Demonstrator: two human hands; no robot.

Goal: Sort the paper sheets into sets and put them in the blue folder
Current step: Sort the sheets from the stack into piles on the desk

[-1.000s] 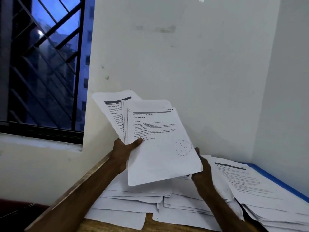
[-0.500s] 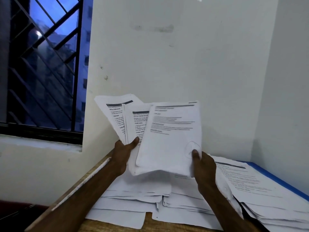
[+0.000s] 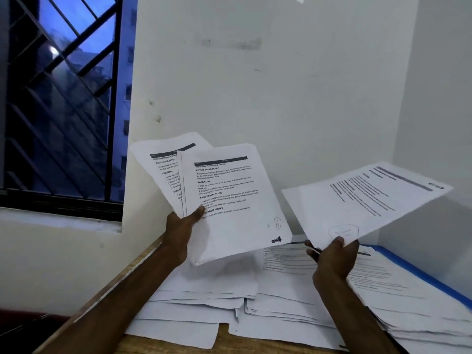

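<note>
My left hand (image 3: 180, 232) grips a fanned bundle of printed sheets (image 3: 229, 200) held up above the desk, thumb on the front page, which has a circled number at its lower right. My right hand (image 3: 333, 259) pinches a single printed sheet (image 3: 365, 200) by its lower edge, tilted out to the right and apart from the bundle. Below lie piles of loose sheets (image 3: 217, 297) on the wooden desk (image 3: 224, 341). The blue folder (image 3: 419, 273) lies at the right under a stack of sheets (image 3: 408, 310), with only its blue edge showing.
A white wall corner stands close behind the desk. A barred window (image 3: 61, 98) with a sill is at the left. The desk's left edge (image 3: 143, 256) runs diagonally under my left forearm.
My right hand has pulled the front sheet off the bundle and swung it out to the right. The left hand keeps the rest of the bundle, now showing a new front page.
</note>
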